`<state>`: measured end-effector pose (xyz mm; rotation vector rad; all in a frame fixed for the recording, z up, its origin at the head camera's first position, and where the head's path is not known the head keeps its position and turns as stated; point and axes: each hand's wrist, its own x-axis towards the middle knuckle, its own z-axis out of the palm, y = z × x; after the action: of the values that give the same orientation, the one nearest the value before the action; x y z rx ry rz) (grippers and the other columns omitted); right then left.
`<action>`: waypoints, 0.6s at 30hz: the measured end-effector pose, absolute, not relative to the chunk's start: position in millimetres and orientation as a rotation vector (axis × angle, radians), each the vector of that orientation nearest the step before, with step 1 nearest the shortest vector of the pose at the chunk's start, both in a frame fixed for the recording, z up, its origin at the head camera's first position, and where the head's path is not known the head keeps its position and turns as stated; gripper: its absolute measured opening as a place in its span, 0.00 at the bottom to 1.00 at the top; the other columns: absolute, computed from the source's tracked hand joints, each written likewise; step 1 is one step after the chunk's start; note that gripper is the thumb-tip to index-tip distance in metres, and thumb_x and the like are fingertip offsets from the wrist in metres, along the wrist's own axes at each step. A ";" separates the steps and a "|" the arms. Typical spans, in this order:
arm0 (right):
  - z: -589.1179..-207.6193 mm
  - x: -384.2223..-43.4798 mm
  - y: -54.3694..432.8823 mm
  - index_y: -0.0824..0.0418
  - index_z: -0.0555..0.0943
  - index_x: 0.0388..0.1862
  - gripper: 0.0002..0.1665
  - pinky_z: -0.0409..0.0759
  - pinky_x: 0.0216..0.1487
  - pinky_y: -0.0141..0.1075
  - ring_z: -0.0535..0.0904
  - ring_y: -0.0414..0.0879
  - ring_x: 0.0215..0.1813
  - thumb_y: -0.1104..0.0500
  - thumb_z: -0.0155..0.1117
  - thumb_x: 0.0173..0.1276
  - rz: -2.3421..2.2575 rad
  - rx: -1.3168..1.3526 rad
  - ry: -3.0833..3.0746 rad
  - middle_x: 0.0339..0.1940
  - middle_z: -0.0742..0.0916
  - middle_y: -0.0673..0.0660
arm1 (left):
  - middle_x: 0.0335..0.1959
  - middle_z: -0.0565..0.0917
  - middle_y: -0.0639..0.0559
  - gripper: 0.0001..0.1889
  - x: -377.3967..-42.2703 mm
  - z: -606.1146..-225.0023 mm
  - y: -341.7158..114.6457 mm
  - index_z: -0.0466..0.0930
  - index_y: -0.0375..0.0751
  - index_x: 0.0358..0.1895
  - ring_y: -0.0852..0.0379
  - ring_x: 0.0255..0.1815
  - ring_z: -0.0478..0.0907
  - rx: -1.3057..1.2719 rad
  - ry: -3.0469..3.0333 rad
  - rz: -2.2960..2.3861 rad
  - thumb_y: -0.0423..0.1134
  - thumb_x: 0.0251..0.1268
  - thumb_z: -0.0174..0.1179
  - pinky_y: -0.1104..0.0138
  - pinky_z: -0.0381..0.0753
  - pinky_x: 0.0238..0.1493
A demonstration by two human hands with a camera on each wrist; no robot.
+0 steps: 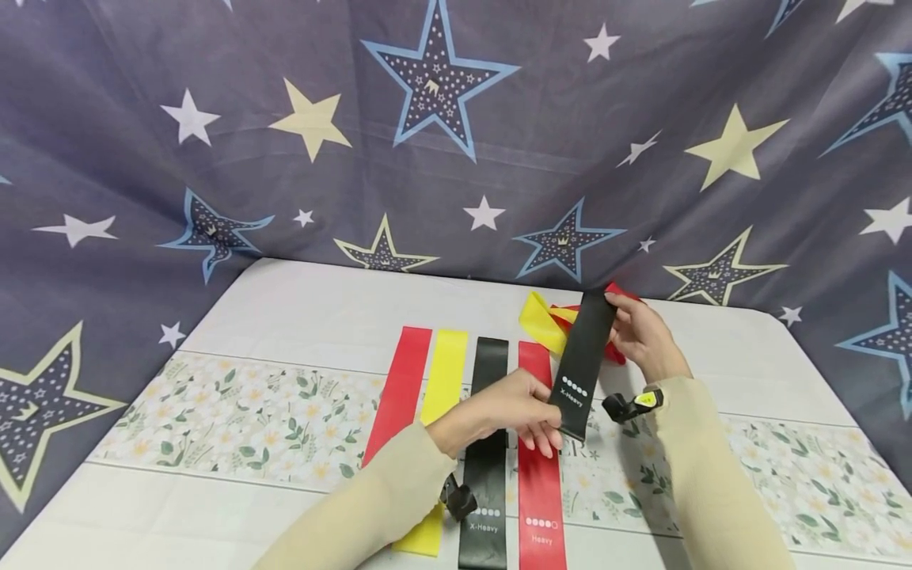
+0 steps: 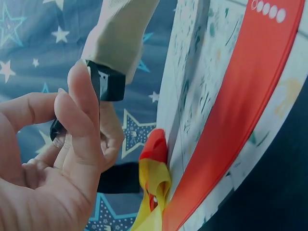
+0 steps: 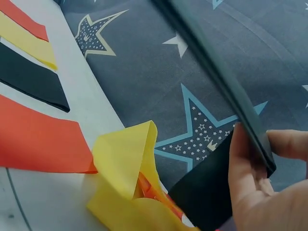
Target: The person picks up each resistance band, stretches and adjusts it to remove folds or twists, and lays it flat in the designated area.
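A black resistance band (image 1: 586,356) marked X-Heavy is stretched at a slant between both hands, raised over the table. My left hand (image 1: 514,410) pinches its lower end between thumb and fingers. At the upper end, my right hand (image 1: 644,336) grips the band near the corner, thumb and fingers on either side. Seen from the right wrist, the held band (image 3: 219,86) appears nearly edge-on, with a dark part hanging beside the fingers. Just behind it lies a loose heap of a yellow band (image 1: 541,323) and a red band (image 1: 617,352), partly hidden.
Side by side on the table lie flat bands: red (image 1: 400,388), yellow (image 1: 446,368), black X-Heavy (image 1: 486,483) and red Heavy (image 1: 541,491). My left forearm crosses over some of them. A starred cloth (image 1: 427,198) hangs behind the table's back edge.
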<state>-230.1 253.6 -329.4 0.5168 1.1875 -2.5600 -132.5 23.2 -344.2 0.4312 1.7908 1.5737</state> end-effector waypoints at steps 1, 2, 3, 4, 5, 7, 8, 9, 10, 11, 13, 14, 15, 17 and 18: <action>-330.1 -229.3 253.8 0.59 0.69 0.42 0.07 0.82 0.33 0.33 0.82 0.42 0.31 0.66 0.55 0.68 -2.555 0.503 1.197 0.29 0.84 0.53 | 0.26 0.86 0.35 0.09 -130.4 -344.4 23.6 0.78 0.28 0.26 0.60 0.16 0.81 0.438 1.787 1.569 0.30 0.62 0.54 0.74 0.77 0.18; -330.8 -228.4 253.5 0.59 0.71 0.40 0.05 0.81 0.33 0.32 0.82 0.42 0.31 0.66 0.55 0.69 -2.546 0.479 1.213 0.29 0.84 0.53 | 0.26 0.86 0.34 0.09 -128.5 -344.7 23.8 0.77 0.29 0.25 0.60 0.15 0.80 0.442 1.782 1.564 0.29 0.62 0.54 0.75 0.76 0.17; -331.7 -227.5 252.7 0.59 0.72 0.38 0.02 0.80 0.33 0.32 0.82 0.41 0.30 0.66 0.54 0.69 -2.532 0.455 1.244 0.28 0.85 0.53 | 0.26 0.86 0.33 0.10 -126.4 -344.8 24.0 0.76 0.30 0.23 0.60 0.15 0.80 0.442 1.778 1.558 0.29 0.62 0.54 0.75 0.76 0.17; -333.6 -227.2 250.7 0.59 0.74 0.36 0.03 0.79 0.33 0.31 0.81 0.41 0.30 0.65 0.53 0.70 -2.509 0.426 1.284 0.27 0.85 0.52 | 0.26 0.86 0.33 0.10 -124.4 -345.3 23.5 0.75 0.31 0.21 0.60 0.15 0.80 0.440 1.776 1.548 0.29 0.61 0.54 0.75 0.75 0.16; -336.1 -226.9 248.7 0.59 0.75 0.34 0.05 0.79 0.34 0.31 0.81 0.41 0.30 0.65 0.52 0.70 -2.490 0.391 1.323 0.27 0.84 0.51 | 0.26 0.86 0.33 0.12 -122.5 -345.8 23.1 0.73 0.34 0.19 0.60 0.15 0.80 0.435 1.774 1.539 0.28 0.61 0.54 0.75 0.75 0.16; -341.1 -226.0 244.0 0.58 0.76 0.32 0.10 0.77 0.37 0.31 0.80 0.40 0.32 0.64 0.48 0.72 -2.419 0.321 1.407 0.29 0.83 0.48 | 0.25 0.86 0.33 0.15 -118.9 -346.3 22.2 0.70 0.37 0.15 0.60 0.14 0.80 0.432 1.784 1.510 0.28 0.60 0.55 0.75 0.73 0.14; -344.1 -225.5 241.5 0.57 0.76 0.31 0.12 0.76 0.38 0.31 0.79 0.40 0.31 0.63 0.46 0.73 -2.379 0.290 1.444 0.29 0.82 0.48 | 0.25 0.86 0.34 0.17 -117.3 -346.4 21.8 0.67 0.38 0.13 0.60 0.14 0.80 0.431 1.790 1.491 0.27 0.60 0.55 0.76 0.72 0.13; -347.3 -225.1 238.9 0.56 0.76 0.31 0.13 0.76 0.40 0.31 0.79 0.39 0.32 0.62 0.43 0.73 -2.345 0.260 1.471 0.29 0.82 0.47 | 0.24 0.86 0.34 0.18 -116.0 -346.9 21.4 0.65 0.39 0.12 0.60 0.14 0.79 0.428 1.798 1.472 0.27 0.59 0.55 0.76 0.72 0.12; -351.0 -224.8 236.5 0.55 0.76 0.31 0.15 0.76 0.40 0.32 0.79 0.39 0.32 0.62 0.41 0.73 -2.316 0.226 1.491 0.29 0.82 0.47 | 0.24 0.86 0.35 0.20 -114.7 -347.3 21.0 0.64 0.40 0.11 0.60 0.14 0.79 0.426 1.804 1.454 0.26 0.58 0.56 0.76 0.71 0.12; -354.5 -224.3 234.0 0.54 0.76 0.31 0.16 0.76 0.40 0.32 0.79 0.39 0.32 0.62 0.40 0.73 -2.288 0.192 1.514 0.29 0.82 0.46 | 0.23 0.86 0.36 0.20 -113.6 -347.8 20.5 0.64 0.40 0.10 0.60 0.14 0.79 0.426 1.811 1.436 0.26 0.58 0.56 0.76 0.70 0.11; -362.0 -224.5 229.4 0.52 0.77 0.29 0.18 0.76 0.38 0.32 0.80 0.38 0.30 0.62 0.39 0.72 -2.243 0.139 1.549 0.26 0.84 0.46 | 0.23 0.86 0.37 0.22 -112.1 -349.0 19.4 0.63 0.40 0.08 0.59 0.13 0.78 0.428 1.818 1.403 0.25 0.58 0.56 0.76 0.69 0.10; -365.9 -224.6 227.6 0.51 0.77 0.29 0.18 0.76 0.37 0.32 0.80 0.38 0.29 0.63 0.40 0.72 -2.228 0.118 1.584 0.25 0.84 0.45 | 0.23 0.86 0.37 0.22 -111.6 -349.7 18.9 0.63 0.40 0.08 0.59 0.13 0.78 0.430 1.821 1.391 0.25 0.57 0.57 0.76 0.69 0.09; -369.9 -225.0 226.5 0.51 0.77 0.29 0.18 0.76 0.36 0.31 0.79 0.38 0.29 0.63 0.40 0.72 -2.216 0.106 1.611 0.25 0.84 0.45 | 0.23 0.86 0.37 0.21 -111.3 -350.5 18.5 0.64 0.40 0.08 0.59 0.13 0.77 0.432 1.823 1.381 0.25 0.57 0.57 0.76 0.69 0.09; -377.0 -225.8 225.9 0.51 0.76 0.31 0.15 0.76 0.36 0.30 0.79 0.37 0.30 0.64 0.43 0.72 -2.194 0.110 1.674 0.26 0.83 0.44 | 0.23 0.86 0.38 0.21 -111.3 -351.7 17.7 0.65 0.39 0.08 0.59 0.12 0.77 0.438 1.830 1.360 0.25 0.58 0.56 0.75 0.69 0.09; -380.4 -226.4 226.5 0.52 0.75 0.32 0.13 0.75 0.36 0.30 0.78 0.37 0.30 0.65 0.44 0.71 -2.191 0.128 1.694 0.26 0.83 0.44 | 0.23 0.86 0.38 0.21 -111.5 -352.7 17.6 0.65 0.39 0.09 0.58 0.12 0.77 0.438 1.833 1.356 0.25 0.58 0.56 0.75 0.69 0.09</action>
<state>-226.4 226.5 -380.4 0.1284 1.6941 -2.1911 -111.5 17.6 -352.7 0.4383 1.8327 1.3559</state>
